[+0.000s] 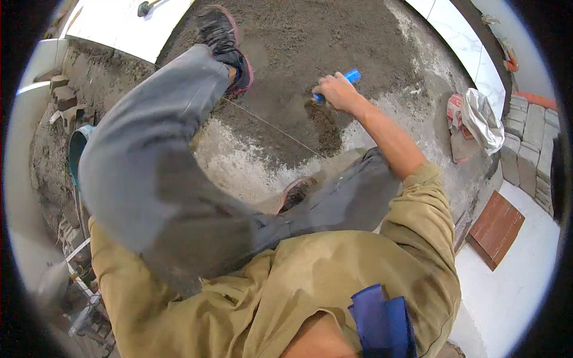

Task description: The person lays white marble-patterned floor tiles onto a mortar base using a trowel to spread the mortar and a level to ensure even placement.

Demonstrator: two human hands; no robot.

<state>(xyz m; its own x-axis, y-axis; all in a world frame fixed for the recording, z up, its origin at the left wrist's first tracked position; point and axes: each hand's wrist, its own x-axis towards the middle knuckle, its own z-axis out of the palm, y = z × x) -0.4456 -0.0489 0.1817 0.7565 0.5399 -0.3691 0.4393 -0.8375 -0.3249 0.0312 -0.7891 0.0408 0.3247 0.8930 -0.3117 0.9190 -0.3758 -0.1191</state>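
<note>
My right hand [337, 92] is closed around a short blue bar-shaped tool [353, 76], whose ends stick out on both sides of the fingers. It is low over a bed of damp grey mortar [280, 53], by a darker loose ridge. The exact kind of tool is hidden by my grip. On the left, my sleeve [122, 271] runs down beside my bent knee, and my left hand does not show. A thin string [274, 127] stretches across the mortar between my legs.
White tiles [122, 27] lie at the upper left, with a mallet head [143, 8] on them. More marbled tiles [459, 36] edge the upper right. A cement bag [459, 128], stacked grey blocks [528, 146] and a brown tile [496, 230] stand right. Bricks [64, 97] lie left.
</note>
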